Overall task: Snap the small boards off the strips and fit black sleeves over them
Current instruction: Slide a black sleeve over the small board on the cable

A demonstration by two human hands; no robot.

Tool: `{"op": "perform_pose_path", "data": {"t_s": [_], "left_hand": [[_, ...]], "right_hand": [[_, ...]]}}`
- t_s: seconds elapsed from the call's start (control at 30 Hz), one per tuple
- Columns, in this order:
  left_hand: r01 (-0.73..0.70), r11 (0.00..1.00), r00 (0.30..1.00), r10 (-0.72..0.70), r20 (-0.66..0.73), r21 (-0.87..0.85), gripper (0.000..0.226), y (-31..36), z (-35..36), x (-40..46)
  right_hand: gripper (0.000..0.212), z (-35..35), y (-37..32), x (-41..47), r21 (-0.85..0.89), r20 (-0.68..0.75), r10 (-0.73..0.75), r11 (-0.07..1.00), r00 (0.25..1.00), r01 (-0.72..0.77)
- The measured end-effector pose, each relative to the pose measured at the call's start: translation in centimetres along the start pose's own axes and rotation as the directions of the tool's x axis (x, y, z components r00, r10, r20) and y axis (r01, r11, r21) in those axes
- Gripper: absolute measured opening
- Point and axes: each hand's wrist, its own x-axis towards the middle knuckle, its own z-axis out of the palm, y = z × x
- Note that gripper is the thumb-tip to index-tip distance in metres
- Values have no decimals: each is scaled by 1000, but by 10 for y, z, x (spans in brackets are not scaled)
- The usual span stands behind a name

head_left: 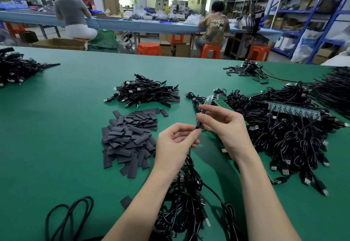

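We're fitting a black sleeve (199,120) over a small board, held just above the green table (75,127), right of the sleeve pile (128,138). Our right hand (225,125) is pinching the sleeve's upper part btwn thumb & forefinger; our left hand (176,144) is gripping its lower end w/ fingertips, a cable trailing down from there. To do this well we're probably keeping sleeve & board in line and pushing straight, not twisting, so nothing snags.

Right of the pile, green strips (217,99) are lying half buried under tangled cables (284,131). Beyond the pile, a heap of cables (145,93), maybe finished ones. The board itself is hidden inside sleeve & fingers; can't tell how far in it's sitting.
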Motion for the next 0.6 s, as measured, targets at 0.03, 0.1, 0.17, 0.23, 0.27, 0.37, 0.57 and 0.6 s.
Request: {"op": "perform_pose_path", "data": {"t_s": [0.03,0.1,0.17,0.23,0.27,0.37,0.57,0.6], "left_hand": [[0,1000,1000,0,-1,0,10,0,0,0],[-1,1000,1000,1,-3,-1,11,0,0,0],[0,1000,1000,0,-7,-1,11,0,1,1],[1,1000,1000,-1,-7,1,11,0,1,1],[1,1000,1000,-1,-6,1,10,0,1,1],[-1,1000,1000,1,-3,4,10,-1,-1,0],[-3,1000,1000,3,-3,7,8,0,-1,0],[-4,1000,1000,4,-3,7,8,0,-1,0]], "right_hand": [[26,0,0,0,-5,5,-5,1000,1000,5],[29,1,0,0,1,2,-7,1000,1000,7],[29,1,1,0,2,-5,-11,1000,1000,11],[27,2,3,0,4,-4,-22,1000,1000,22],[26,2,4,0,8,-3,-24,1000,1000,24],[24,2,6,1,14,-15,-17,1000,1000,17],[22,2,5,1,17,-31,-13,1000,999,14],[22,2,5,1,18,-30,-15,1000,999,15]]}}
